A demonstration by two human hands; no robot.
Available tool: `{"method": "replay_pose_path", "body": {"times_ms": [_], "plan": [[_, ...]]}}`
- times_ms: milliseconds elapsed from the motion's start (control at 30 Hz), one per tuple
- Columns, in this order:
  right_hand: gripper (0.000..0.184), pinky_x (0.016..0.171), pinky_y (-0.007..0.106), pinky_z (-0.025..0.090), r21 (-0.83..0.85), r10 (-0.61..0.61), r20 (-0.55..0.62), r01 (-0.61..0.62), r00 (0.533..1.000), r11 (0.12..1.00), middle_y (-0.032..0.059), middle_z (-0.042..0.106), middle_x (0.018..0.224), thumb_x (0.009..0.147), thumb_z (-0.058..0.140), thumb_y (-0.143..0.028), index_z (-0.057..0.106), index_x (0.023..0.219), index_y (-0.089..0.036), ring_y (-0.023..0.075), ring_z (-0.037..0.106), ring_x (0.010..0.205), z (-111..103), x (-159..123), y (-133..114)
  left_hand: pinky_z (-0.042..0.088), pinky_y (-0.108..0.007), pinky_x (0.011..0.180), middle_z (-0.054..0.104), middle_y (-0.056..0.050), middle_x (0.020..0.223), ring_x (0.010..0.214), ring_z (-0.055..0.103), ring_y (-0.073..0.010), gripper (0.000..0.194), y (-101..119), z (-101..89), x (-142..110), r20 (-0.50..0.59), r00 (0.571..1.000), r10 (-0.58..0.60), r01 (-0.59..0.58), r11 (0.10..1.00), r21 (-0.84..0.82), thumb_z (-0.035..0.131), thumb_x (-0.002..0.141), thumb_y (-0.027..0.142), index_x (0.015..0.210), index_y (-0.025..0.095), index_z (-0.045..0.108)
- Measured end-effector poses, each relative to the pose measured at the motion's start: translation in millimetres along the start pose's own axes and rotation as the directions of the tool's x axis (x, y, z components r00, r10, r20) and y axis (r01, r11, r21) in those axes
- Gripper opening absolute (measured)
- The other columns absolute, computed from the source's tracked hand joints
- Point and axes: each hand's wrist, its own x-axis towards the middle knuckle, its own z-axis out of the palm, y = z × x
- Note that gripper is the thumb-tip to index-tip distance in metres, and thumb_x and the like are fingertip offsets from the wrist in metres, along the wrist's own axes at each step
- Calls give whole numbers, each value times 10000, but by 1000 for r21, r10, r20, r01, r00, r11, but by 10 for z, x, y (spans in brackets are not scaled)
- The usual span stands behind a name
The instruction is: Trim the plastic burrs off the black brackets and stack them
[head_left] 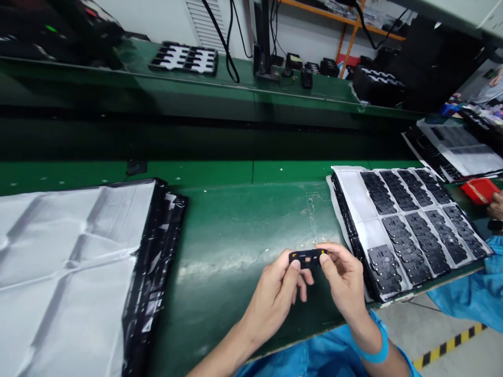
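Observation:
A small flat black part with yellow marks and a few cut-outs is held level above the green bench. My left hand pinches its left end between thumb and fingers. At the opposite end, my right hand grips it the same way, with a blue band around the wrist. Close by on the right lies a tray lined with white sheet, its compartments filled with rows of similar-looking black parts. The underside of the held part is hidden from me.
On the left stands a stack of black trays covered with a white sheet. A raised shelf along the back carries another tray, cables and a monitor stand. At the far right, another person's hand is beside a red container.

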Motion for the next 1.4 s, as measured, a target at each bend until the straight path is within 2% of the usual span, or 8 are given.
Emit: {"method": "replay_pose_path", "body": {"times_ms": [200, 467, 567, 767, 967, 1200, 1400], "plan": [[205, 659, 283, 579, 80, 2, -52, 2, 999, 997, 51, 773, 827, 984, 685, -375, 799, 950, -209, 196, 715, 729, 66, -18, 28, 464, -220, 480, 683, -9, 722, 482, 593, -102, 416, -3, 36, -63, -2, 1000, 9, -9, 1000, -5, 388, 1105, 513, 916, 190, 569], [268, 588, 256, 525, 118, 42, -34, -37, 999, 992, 23, 690, 736, 959, 712, -450, 770, 883, -199, 169, 638, 649, 85, -40, 59, 448, -221, 489, 670, 1, 694, 474, 565, -93, 415, -29, -3, -94, 17, 999, 33, -33, 999, -18, 372, 1117, 482, 886, 194, 561], [241, 623, 257, 531, 142, 59, 7, -59, 998, 988, 24, 699, 768, 971, 713, -429, 775, 909, -204, 169, 649, 679, 70, -64, 80, 443, -224, 496, 670, -2, 711, 484, 568, -92, 414, -34, -13, -106, 17, 999, 40, -39, 998, -38, 367, 1119, 477, 882, 193, 553], [218, 702, 275, 574, 158, 86, 84, -99, 993, 982, 58, 778, 939, 986, 713, -419, 803, 1036, -226, 205, 731, 816, 52, -105, 22, 443, -223, 493, 640, 12, 712, 491, 575, -89, 425, -62, 11, -144, -58, 998, 32, -37, 996, -78, 369, 1124, 483, 871, 193, 549], [234, 677, 253, 555, 167, 102, 40, -108, 994, 980, 39, 752, 822, 986, 709, -420, 812, 985, -210, 178, 691, 749, 113, -119, -8, 447, -219, 498, 637, 14, 748, 515, 595, -85, 425, -123, 50, -195, -69, 997, 35, -42, 994, -103, 364, 1131, 481, 893, 192, 565], [253, 615, 241, 505, 192, 109, -35, -100, 993, 976, 7, 690, 727, 967, 720, -428, 785, 898, -193, 153, 628, 652, 146, -130, 48, 443, -224, 516, 639, 13, 736, 513, 578, -85, 420, -144, 82, -224, -56, 997, 61, -64, 997, -52, 350, 1136, 452, 884, 193, 565], [265, 659, 253, 506, 180, 174, 42, -179, 984, 967, 22, 722, 774, 961, 722, -435, 810, 911, -190, 165, 640, 698, 98, -138, 84, 398, -225, 487, 627, 27, 652, 463, 532, -85, 407, -117, 17, -205, -33, 999, 30, -30, 999, -28, 364, 1122, 422, 825, 203, 536]]}}
